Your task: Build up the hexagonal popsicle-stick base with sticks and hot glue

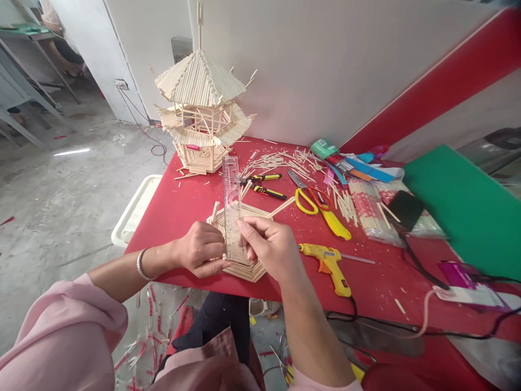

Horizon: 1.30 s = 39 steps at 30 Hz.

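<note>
A clear plastic ruler [232,190] stands tilted over a polygonal base of wooden sticks [244,271], which lies near the front edge of the table. My right hand [271,244] is closed, with its thumb and fingers pinching the ruler's right edge. On the ruler's left side my left hand [205,251] is closed, and the pale end of a wooden stick [224,256] shows at its fingertips. The rest of that stick is hidden by the hand. Both hands are above the base and cover parts of it.
A tiered stick pagoda [201,87] stands at the back left of the red table [183,201]. Pliers [266,184], scissors [313,201] and a yellow glue gun [329,260] lie to the right. Loose sticks [272,160], bagged sticks [372,212], cables [391,326] and a green board [468,195] are beyond.
</note>
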Available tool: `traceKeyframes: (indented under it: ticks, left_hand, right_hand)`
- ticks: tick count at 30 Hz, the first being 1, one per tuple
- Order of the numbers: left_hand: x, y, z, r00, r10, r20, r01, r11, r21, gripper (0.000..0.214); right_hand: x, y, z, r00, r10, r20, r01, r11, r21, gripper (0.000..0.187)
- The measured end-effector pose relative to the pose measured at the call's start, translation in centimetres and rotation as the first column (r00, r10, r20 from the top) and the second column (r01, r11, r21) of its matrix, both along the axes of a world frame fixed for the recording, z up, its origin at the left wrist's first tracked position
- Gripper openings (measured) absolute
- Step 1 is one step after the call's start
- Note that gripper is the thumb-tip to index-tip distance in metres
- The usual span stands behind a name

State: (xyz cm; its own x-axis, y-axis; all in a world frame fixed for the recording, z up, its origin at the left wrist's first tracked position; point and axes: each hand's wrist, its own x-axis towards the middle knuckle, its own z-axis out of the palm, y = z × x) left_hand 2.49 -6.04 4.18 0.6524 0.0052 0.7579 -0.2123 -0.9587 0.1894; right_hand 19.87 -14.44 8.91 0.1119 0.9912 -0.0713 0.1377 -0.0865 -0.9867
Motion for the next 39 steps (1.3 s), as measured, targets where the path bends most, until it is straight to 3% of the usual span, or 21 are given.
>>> traceKeyframes:
  ticks: [13, 16, 20, 23, 26, 39]
  left_hand:
    - [-0.3, 0.3, -0.4, 0.998, 0.03, 0.054, -0.03, 1.0, -0.001, 0.038]
    - [-0.5, 0.5, -0.4, 0.981, 0.127, 0.149, -0.122, 0.992, -0.043, 0.033]
    - [-0.4, 0.9, -0.5, 0.861, 0.406, 0.306, -0.343, 0.908, -0.239, 0.017]
    - [-0.1, 1.3, -0.8, 0.79, 0.515, 0.334, -0.385, 0.839, -0.384, 0.009]
    - [0.3, 1.6, -1.1, 0.782, 0.548, 0.297, -0.399, 0.806, -0.438, 0.009]
    - [0.8, 2.4, -1.7, 0.763, 0.588, 0.27, -0.424, 0.77, -0.477, 0.008]
  right_hand:
    - [0.0, -0.1, 0.0, 1.0, -0.024, 0.002, 0.024, 0.999, -0.028, 0.036]
    - [0.0, -0.1, 0.0, 0.999, -0.031, 0.019, 0.031, 0.999, -0.033, 0.038]
    - [0.1, 0.0, -0.3, 0.999, -0.025, 0.048, 0.027, 0.999, -0.04, 0.038]
    - [0.2, 0.0, -0.3, 0.998, -0.021, 0.061, 0.024, 0.999, -0.044, 0.035]
    - [0.2, 0.0, -0.1, 0.997, -0.016, 0.072, 0.019, 0.999, -0.042, 0.033]
    - [0.2, 0.4, 0.3, 0.995, -0.007, 0.1, 0.011, 0.999, -0.043, 0.032]
